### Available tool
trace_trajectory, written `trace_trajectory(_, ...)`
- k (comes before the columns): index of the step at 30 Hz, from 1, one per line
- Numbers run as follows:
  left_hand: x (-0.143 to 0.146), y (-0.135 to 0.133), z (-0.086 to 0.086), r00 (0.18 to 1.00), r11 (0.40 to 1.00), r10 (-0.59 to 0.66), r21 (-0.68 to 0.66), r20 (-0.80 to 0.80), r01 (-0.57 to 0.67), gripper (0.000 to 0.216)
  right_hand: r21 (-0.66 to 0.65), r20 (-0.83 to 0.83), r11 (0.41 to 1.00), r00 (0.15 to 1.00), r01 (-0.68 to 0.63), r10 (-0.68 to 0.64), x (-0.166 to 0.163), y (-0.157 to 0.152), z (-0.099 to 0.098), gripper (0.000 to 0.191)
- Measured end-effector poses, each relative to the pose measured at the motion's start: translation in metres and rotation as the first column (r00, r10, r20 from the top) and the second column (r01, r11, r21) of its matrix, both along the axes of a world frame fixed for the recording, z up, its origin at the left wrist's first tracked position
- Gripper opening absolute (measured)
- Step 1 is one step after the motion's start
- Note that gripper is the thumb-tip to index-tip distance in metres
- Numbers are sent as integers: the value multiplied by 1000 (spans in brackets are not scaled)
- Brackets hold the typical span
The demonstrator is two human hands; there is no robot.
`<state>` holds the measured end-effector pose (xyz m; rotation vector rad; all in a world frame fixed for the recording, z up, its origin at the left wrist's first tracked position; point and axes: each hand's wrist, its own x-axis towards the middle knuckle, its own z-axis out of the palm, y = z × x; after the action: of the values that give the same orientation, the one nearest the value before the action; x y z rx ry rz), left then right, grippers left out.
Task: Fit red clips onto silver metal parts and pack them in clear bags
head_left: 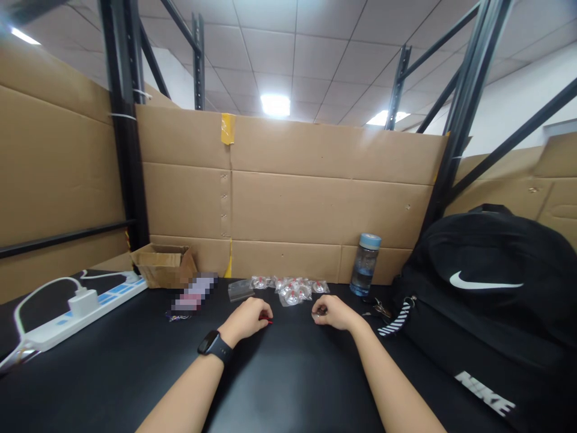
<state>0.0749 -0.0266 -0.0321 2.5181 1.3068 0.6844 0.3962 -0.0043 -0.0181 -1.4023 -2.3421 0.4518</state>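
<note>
My left hand (pixel 249 317), with a dark watch on its wrist, is closed over the table with a small red piece (pixel 269 322) showing at its fingertips. What kind of piece it is cannot be made out. To the right, my right hand (pixel 331 314) pinches a small, pale, shiny item (pixel 317 316), partly hidden by the fingers. Just beyond both hands lies a heap of small clear packets (pixel 293 293), each with a round silvery thing and a red spot inside. Flat clear plastic bags (pixel 241 290) lie left of the heap, beyond my left hand.
A water bottle (pixel 365 264) with a blue lid stands behind my right hand, near some keys (pixel 381 308). The black backpack (pixel 487 300) fills the right side. On the left are a white power strip (pixel 54 329) and an open cardboard box (pixel 164 266). Cardboard walls (pixel 293 210) enclose the table.
</note>
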Motion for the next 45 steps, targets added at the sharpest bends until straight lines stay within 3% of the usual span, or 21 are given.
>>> trace_trajectory(4, 0, 0, 1, 1000, 999, -12, -42, 4, 12, 23, 27, 70, 1000, 997, 13, -15, -2, -4, 4, 23)
trace_trajectory(8, 0, 0, 1, 1000, 999, -12, -39, -2, 12, 30, 269, 29, 962, 998, 53, -63, -27, -8, 0, 47)
trace_trajectory(10, -1, 0, 0, 1000, 999, -1, -36, -22, 0, 36, 311, 79, 950, 996, 4, -30, -46, -9, -4, 52)
trace_trajectory(16, -5, -2, 3, 997, 998, 28, -45, -76, -32, 42, 157, 248, 987, 969, -29, -11, -82, -5, -14, 59)
trace_trajectory(23, -11, -5, 10, 990, 993, 60, -95, -130, -73, 37, 302, 218, 949, 976, -91, 25, -71, -13, -8, 33)
trace_trajectory(27, -10, -8, 11, 993, 994, 67, -76, -98, -75, 28, 253, 195, 948, 970, -194, 147, -67, -17, -7, 50)
trace_trajectory(31, 0, -12, 14, 1000, 1000, 25, 4, -1, -25, 24, 202, 189, 954, 965, -220, 182, -67, -20, -3, 59)
trace_trajectory(39, 36, -33, 22, 962, 985, -172, 43, 214, 166, 29, 211, -86, 956, 971, -203, 225, -67, -35, 14, 33)
trace_trajectory(45, 49, -35, 14, 940, 997, -72, 61, 332, 55, 44, 91, -381, 979, 902, -184, 205, -64, -31, 13, 21)
